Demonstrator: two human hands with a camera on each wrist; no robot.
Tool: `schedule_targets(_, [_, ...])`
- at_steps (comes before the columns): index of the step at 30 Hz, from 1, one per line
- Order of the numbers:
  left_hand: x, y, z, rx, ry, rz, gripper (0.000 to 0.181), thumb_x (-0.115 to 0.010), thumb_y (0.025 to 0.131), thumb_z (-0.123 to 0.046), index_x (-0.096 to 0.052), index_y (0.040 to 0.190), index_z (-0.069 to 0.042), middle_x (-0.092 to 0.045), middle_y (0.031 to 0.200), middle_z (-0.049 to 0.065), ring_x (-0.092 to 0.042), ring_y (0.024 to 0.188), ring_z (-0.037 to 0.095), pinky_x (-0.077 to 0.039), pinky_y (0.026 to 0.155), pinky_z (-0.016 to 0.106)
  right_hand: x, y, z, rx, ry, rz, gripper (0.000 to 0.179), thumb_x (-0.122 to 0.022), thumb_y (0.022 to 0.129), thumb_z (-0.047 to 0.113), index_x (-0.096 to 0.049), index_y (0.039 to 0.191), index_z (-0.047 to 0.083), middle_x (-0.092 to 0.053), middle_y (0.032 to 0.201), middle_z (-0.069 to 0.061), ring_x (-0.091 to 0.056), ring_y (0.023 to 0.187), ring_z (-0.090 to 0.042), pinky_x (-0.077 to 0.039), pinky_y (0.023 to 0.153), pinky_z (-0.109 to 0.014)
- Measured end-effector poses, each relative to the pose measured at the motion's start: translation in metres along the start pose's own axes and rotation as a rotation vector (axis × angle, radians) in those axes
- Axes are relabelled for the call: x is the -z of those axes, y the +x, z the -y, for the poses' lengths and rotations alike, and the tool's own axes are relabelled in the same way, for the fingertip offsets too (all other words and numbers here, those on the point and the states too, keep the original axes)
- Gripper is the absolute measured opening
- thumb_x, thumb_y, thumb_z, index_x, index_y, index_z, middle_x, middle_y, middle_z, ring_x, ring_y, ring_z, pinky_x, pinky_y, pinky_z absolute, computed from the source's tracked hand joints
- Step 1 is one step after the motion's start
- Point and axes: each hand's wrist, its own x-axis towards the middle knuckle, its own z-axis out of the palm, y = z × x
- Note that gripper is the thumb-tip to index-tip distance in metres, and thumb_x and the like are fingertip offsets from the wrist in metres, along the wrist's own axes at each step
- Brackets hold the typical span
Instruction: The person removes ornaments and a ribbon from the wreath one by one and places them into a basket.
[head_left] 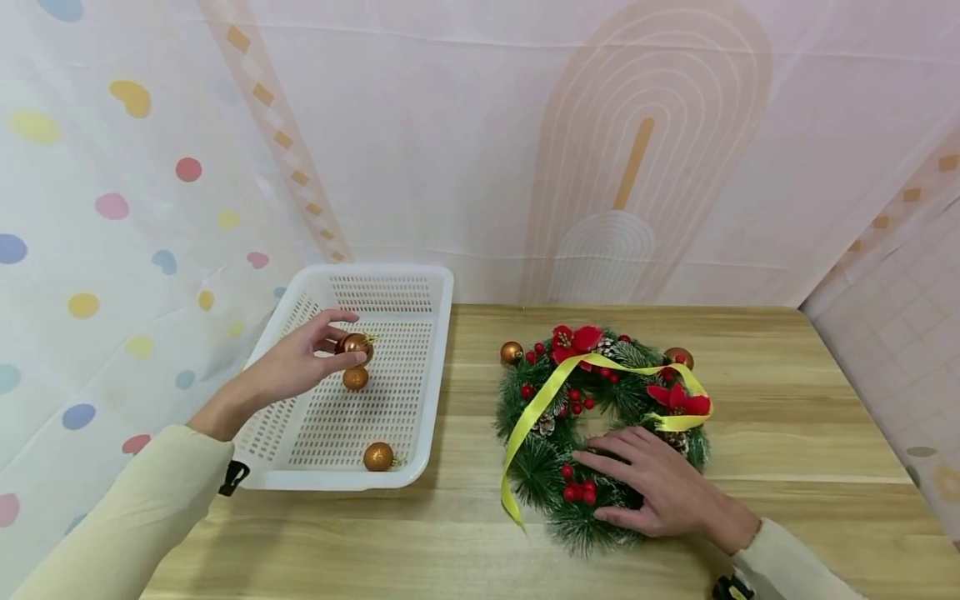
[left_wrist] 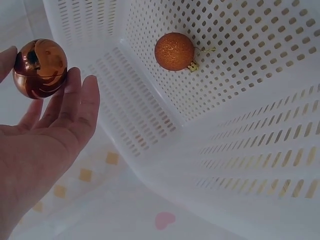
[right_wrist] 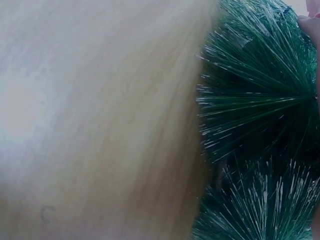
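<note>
My left hand [head_left: 300, 358] pinches a shiny copper bauble [head_left: 357, 344] between thumb and fingers, above a white plastic basket [head_left: 442, 375]. The left wrist view shows the same glossy bauble [left_wrist: 41, 69] at the fingertips. Two more baubles lie in the basket: a smaller one [head_left: 356, 379] just below the held one, and a glittery one [head_left: 378, 457] near the front. On the right, my right hand [head_left: 660, 483] rests with spread fingers on a green Christmas wreath [head_left: 536, 475]. Red flowers, berries and pinecones decorate it, and a yellow ribbon [head_left: 536, 408] lies across it.
Copper baubles sit at the wreath's upper left [head_left: 512, 352] and upper right edges. The wooden table [head_left: 465, 533] runs beneath the basket and wreath. A patterned cloth [head_left: 450, 150] hangs behind and along both sides.
</note>
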Motion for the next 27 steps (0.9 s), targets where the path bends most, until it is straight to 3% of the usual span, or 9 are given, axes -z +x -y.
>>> schedule_targets(12, [-0.006,-0.001,0.001,-0.001,0.018,0.014,0.057,-0.061,0.099,-0.028,-0.034,0.145,-0.007,-0.053,0.136,0.026,-0.052,0.126,0.039,-0.046,0.095,0.052,-0.002,0.0,-0.001,0.005,0.012,-0.012,0.063,-0.063,0.091,0.056,-0.054,0.142,0.021,-0.061,0.131,-0.001,-0.057,0.115,-0.018,-0.046,0.093,-0.041])
schedule_targets(22, [-0.023,0.0,-0.018,-0.072,-0.011,0.018,0.051,-0.062,0.098,-0.026,-0.041,0.142,-0.01,-0.056,0.131,0.019,-0.056,0.12,0.034,-0.052,0.087,0.042,0.0,0.0,0.0,-0.005,0.006,-0.008,0.064,-0.065,0.089,0.056,-0.054,0.143,0.022,-0.062,0.13,-0.001,-0.057,0.115,-0.018,-0.045,0.094,-0.041])
schedule_targets(27, [-0.033,0.004,-0.03,-0.117,-0.018,0.032,0.048,-0.063,0.098,-0.024,-0.043,0.14,-0.011,-0.059,0.127,0.017,-0.058,0.117,0.031,-0.05,0.093,0.047,0.001,0.002,0.002,-0.015,-0.002,-0.008,0.065,-0.064,0.088,0.058,-0.056,0.141,0.021,-0.063,0.128,0.002,-0.056,0.115,-0.019,-0.037,0.098,-0.043])
